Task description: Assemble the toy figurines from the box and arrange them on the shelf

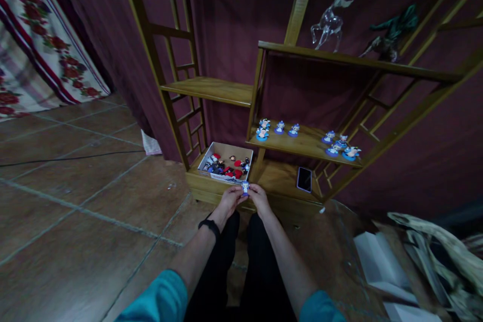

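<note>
A small purple-and-white figurine is held upright between my two hands, in front of the low shelf. My left hand grips it from the left with closed fingers, and my right hand pinches it from the right. Just beyond my hands stands an open cardboard box with several mixed figurines in red, black and white. On the middle shelf, several similar figurines stand in two groups, among them a purple one on the left and a blue-based one at the right end.
A phone lies on the low shelf. Above, a clear horse statue and a dark green statue stand on the top shelf. An upper left shelf board juts out. White boxes lie on the floor at right.
</note>
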`<state>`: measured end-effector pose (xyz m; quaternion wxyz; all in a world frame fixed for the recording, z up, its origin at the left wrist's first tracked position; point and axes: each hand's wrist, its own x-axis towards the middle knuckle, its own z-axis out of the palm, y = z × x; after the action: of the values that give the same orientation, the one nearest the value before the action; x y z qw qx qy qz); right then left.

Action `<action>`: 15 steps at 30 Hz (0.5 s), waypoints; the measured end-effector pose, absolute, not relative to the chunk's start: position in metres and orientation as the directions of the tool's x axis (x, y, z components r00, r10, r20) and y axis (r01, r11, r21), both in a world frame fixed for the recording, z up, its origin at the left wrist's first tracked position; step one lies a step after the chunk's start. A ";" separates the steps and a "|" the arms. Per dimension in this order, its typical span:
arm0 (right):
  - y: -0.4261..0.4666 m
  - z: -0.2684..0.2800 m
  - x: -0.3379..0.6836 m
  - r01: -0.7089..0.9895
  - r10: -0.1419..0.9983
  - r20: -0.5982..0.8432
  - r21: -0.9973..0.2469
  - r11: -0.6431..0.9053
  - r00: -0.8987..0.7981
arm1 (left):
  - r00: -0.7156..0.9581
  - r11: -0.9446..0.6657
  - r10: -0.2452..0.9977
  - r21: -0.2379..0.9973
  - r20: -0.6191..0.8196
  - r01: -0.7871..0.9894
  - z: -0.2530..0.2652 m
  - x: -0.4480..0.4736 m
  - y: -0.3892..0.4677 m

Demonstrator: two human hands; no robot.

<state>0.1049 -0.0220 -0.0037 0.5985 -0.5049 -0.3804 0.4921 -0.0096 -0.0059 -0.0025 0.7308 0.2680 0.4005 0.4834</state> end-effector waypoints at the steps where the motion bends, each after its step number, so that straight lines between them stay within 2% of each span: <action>1: -0.022 -0.006 0.104 -0.205 0.971 -0.029 -0.979 0.021 0.236 | 0.213 0.391 0.920 0.777 -0.328 -0.493 -0.002 -0.009 -0.006; 15: -0.026 -0.014 0.105 -0.217 0.973 -0.040 -0.976 0.010 0.226 | 0.206 0.401 0.916 0.783 -0.344 -0.476 -0.002 -0.006 -0.006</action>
<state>0.1055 -0.0255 -0.0140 0.6019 -0.5005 -0.3779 0.4944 -0.0058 -0.0064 -0.0019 0.7290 0.2675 0.4113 0.4773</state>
